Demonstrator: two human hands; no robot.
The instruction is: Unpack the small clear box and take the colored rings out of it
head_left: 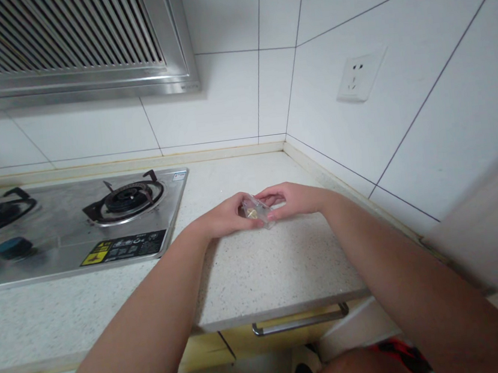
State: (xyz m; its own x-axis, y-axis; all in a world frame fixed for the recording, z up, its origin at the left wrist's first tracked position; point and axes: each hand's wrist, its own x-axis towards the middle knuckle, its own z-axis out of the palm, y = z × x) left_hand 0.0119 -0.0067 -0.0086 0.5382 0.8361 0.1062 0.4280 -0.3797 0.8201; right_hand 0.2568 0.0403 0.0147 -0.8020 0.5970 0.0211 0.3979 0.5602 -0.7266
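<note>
Between my two hands is a small clear plastic bag (261,211) with something pale yellowish inside, too small to make out. My left hand (230,214) is closed around the bag's left side, thumb toward me. My right hand (289,199) pinches the bag's right edge between thumb and fingers. Both hands are just at the surface of the speckled white countertop (277,268), right of the stove.
A steel gas stove (65,245) with black burners lies to the left, under a range hood (180,68). White tiled walls meet in the corner behind, with a socket (356,78) on the right one. A drawer handle (300,323) juts out below the counter edge.
</note>
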